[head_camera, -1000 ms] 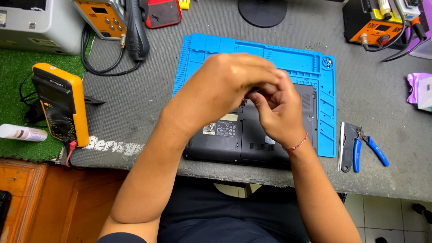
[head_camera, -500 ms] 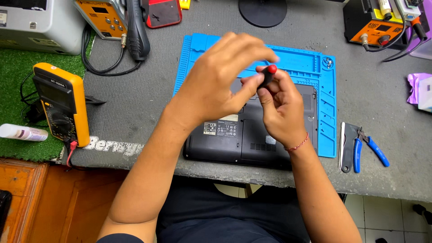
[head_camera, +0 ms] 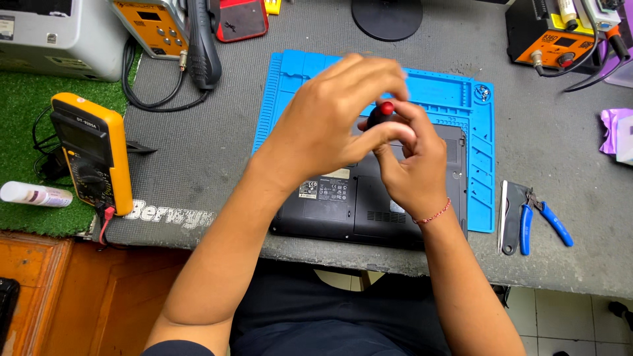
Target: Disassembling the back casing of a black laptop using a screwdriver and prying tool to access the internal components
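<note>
My left hand (head_camera: 330, 125) and my right hand (head_camera: 412, 168) meet above the middle of the bench, both closed around a small screwdriver (head_camera: 381, 113). It has a dark, almost black handle with a rounded red cap at the far end; only that upper part shows, the shaft and tip being hidden behind my fingers. My left fingers (head_camera: 369, 72) curl over the handle from the left and far side, slightly blurred, while my right fingers (head_camera: 409, 125) pinch it lower down from the right. A thin red string bracelet (head_camera: 435, 212) sits on my right wrist. Beneath my hands lies a black laptop (head_camera: 343, 204), turned bottom up, resting on a blue silicone repair mat (head_camera: 478, 165) near the table's near edge. To the right, well apart, lie blue-handled pliers (head_camera: 537, 217). To the left stands a yellow multimeter (head_camera: 92, 151) at the edge of a patch of green turf (head_camera: 26, 112).
</note>
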